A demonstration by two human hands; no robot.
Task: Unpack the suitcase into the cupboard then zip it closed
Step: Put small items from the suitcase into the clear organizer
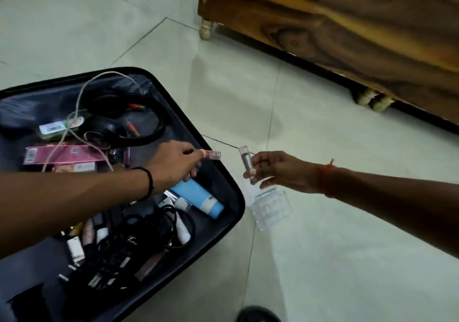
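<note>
Dark and rounded, something at six o'clock [258, 314] is cut off by the bottom edge and cannot be identified. Just above it and to nine o'clock lies the open suitcase [233, 212] on the pale tiled floor [323, 247], its left part out of frame. Its near end holds a tangle of black cables [139, 242] and small tubes too blurred to name; a blue tube [198, 198] lies near the rim. The left hand [177, 164] reaches over the case, thumb and fingers pinching a small clear-capped tube [212, 154] pointed toward three o'clock; the curled fingers hide most of its body. The right hand [278, 170], just beyond the rim at three o'clock, pinches a clear vial [246, 165] upright, its contents greyish and hard to make out. Below that hand a clear plastic box [270, 208] sits on the floor, nearly invisible against the tile. Farther in the case lie a pink carton [67, 154], black headphones [129, 120] and a white cord [82, 98]. At one o'clock stands wooden furniture [347, 23] on pale feet, only its lower part showing.
</note>
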